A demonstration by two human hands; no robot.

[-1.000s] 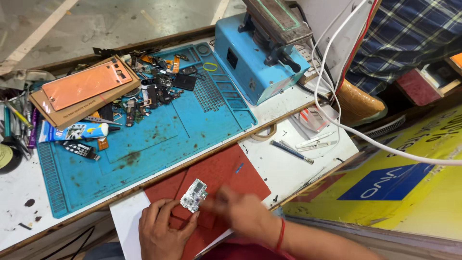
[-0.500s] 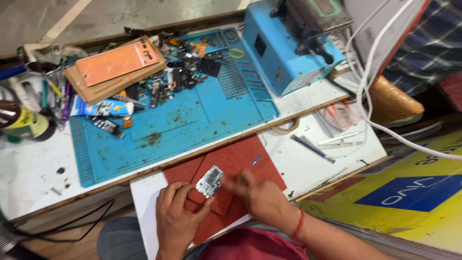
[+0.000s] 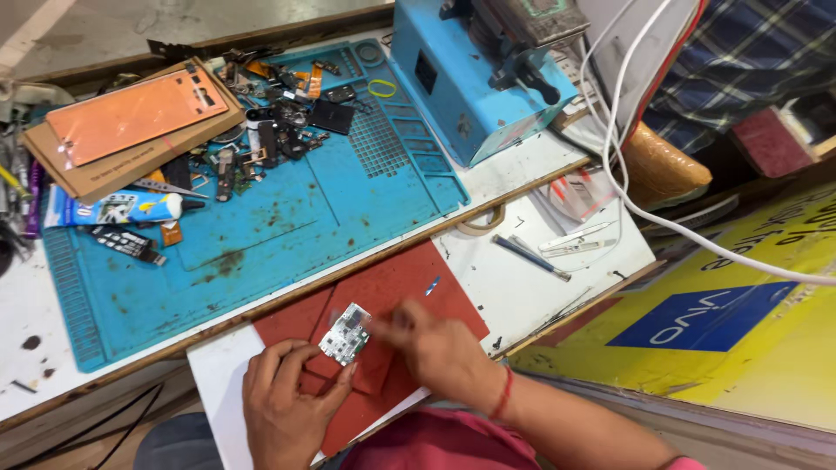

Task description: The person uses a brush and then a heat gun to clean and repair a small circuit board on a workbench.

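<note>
You have one small circuit board (image 3: 345,333) in front of you. It lies on one red mat (image 3: 409,287) at the near edge of the bench (image 3: 514,278).

Your left hand (image 3: 283,405) lies flat on the mat, palm down. Its fingertips (image 3: 335,367) press the near side of the board, and the fingers are close together around that edge. Your right hand (image 3: 440,348) comes in from the right, with its wrist bent toward the board. Its fingers are curled together and blurred, so you cannot tell if they pinch anything. They are just beside the right edge of the board.

On the right of the mat lie two thin tools: one dark pen-like tool (image 3: 529,258) and one pair of pale tweezers (image 3: 575,239).

Farther away lies one big blue work mat (image 3: 261,235). On its far left is one orange phone back cover (image 3: 135,115) on brown card, and near it one tube (image 3: 113,209). A heap of small dark parts (image 3: 270,130) sits at the far side; you cannot count them. One blue machine (image 3: 483,74) stands far right.
</note>
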